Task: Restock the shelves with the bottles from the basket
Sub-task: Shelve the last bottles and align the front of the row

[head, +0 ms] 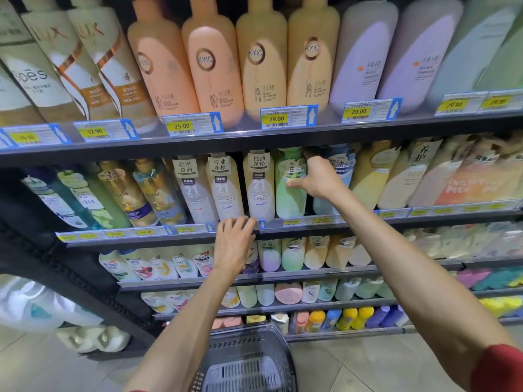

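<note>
Green bottle [290, 199]: upright on the second shelf [424, 219], front row, just toward 2 o'clock of the view's centre. Pale green body, white label panel with dark characters, cap hidden under the shelf above. It stands between a cream "21" bottle [259, 190] at its 9 o'clock and a blue bottle [341, 171] at its 3 o'clock, close to both.

Right hand [318, 178]: grips the green bottle high on its body, thumb laid across the front, fingers going round the side into the gap by the blue bottle. Judgement: the high grip lets the base settle into the narrow slot while the label faces out.

Left hand [233, 244]: at 7 o'clock of the green bottle, fingers loosely bent, holding nothing, tips at the shelf's front rail below the cream bottle. Contact with the rail cannot be told. Probably there to steady the neighbours.

Basket [246, 346]: grey, on the floor at 6 o'clock. No bottles show in the part visible.
</note>
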Demonstrator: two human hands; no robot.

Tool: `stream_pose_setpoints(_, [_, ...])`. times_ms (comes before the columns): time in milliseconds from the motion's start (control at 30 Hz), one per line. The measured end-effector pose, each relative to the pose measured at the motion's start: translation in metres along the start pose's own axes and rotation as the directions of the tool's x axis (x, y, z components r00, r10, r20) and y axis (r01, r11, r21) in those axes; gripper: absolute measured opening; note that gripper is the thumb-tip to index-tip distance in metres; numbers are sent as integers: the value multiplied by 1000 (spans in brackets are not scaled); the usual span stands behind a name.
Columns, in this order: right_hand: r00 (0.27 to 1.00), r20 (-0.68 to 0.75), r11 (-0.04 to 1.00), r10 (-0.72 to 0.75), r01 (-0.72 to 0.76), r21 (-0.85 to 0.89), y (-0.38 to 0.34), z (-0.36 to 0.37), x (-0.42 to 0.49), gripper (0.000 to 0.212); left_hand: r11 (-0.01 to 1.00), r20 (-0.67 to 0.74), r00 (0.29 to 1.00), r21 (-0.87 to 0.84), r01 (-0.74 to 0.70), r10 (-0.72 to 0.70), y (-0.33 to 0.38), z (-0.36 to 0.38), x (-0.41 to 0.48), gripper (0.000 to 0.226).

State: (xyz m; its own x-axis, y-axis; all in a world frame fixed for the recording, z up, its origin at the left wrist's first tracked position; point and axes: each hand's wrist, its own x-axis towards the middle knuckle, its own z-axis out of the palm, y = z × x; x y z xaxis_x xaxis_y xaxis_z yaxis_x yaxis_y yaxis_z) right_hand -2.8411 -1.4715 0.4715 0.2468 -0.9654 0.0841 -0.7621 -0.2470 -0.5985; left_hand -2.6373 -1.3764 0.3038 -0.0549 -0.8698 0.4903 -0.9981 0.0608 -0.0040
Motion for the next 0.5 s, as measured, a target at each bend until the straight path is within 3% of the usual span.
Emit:
stream_pose_setpoints(200, [986,-163,1000,-24,22,-18,5,6,-11,52,1000,72,997,-13,-2,3,2,-10,-1,37])
stream_pose_setpoints(367, [976,-204,994,-74,56,-91,8,8,-17,48,999,154,988,-49,2,6,4,-21,-3,37])
stream_pose_setpoints(500, [972,-208,989,-110,87,-117,13,8,-25,59,997,222,975,-73,31,-14,7,-28,-2,44])
